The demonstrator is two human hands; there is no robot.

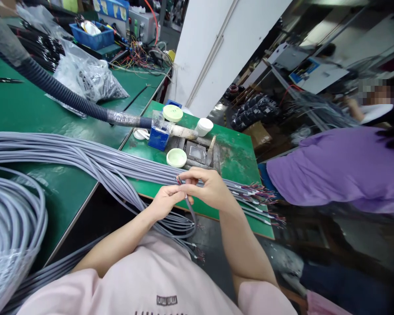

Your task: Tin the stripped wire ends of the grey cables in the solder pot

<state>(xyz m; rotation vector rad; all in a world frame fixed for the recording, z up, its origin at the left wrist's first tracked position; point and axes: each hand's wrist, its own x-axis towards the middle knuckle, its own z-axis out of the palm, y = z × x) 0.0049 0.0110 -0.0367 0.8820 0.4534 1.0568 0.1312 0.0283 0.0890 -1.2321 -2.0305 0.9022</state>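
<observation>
Just on the wearer's side of the pale green dish (176, 162), the left hand (166, 202) and right hand (212, 189) pinch one grey cable (191, 211), fingertips drawn together, its coloured wires (179, 180) pointing dishward, its length trailing away, the right fingertips nearer the dish.

Both hands (213, 187) pinch a grey cable (191, 211) near a cable bundle (118, 160).

Curved grey cable (191, 209), coloured wire ends (179, 180)
</observation>
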